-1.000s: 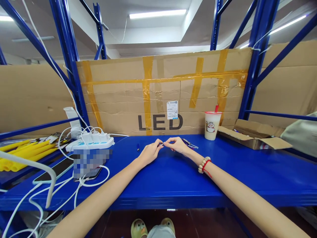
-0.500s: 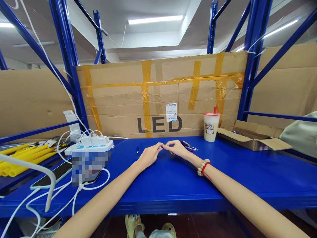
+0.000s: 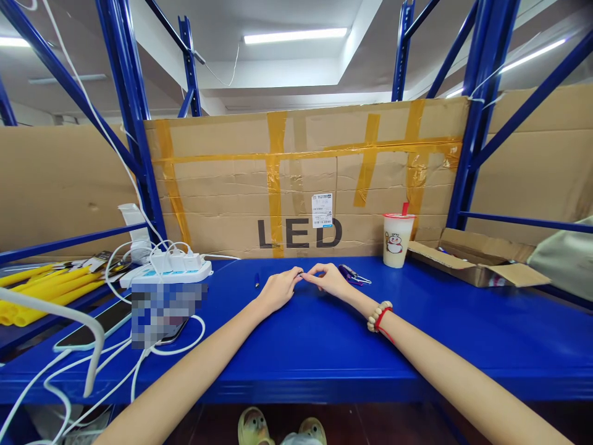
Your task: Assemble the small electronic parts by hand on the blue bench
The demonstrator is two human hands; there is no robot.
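Note:
Both my hands rest on the blue shelf top [image 3: 324, 346] near its middle, fingertips meeting. My left hand [image 3: 277, 289] and my right hand [image 3: 331, 279] each pinch one end of a tiny dark object [image 3: 301, 274] too small to name. A bead bracelet with a red cord [image 3: 380, 314] circles my right wrist. Just behind my right hand lies a small purple-handled tool [image 3: 352, 274]. A short dark blue piece [image 3: 257, 282] lies left of my left hand.
A white power strip [image 3: 167, 269] with plugs and cables sits at left, phones [image 3: 88, 330] in front of it. Yellow tubes [image 3: 41, 287] lie far left. A drink cup [image 3: 397, 239] and an open cardboard box [image 3: 477, 256] stand at right. A taped LED carton [image 3: 301, 179] forms the back wall.
The hands stay pinched together on the same small object; only the camera view has shifted slightly.

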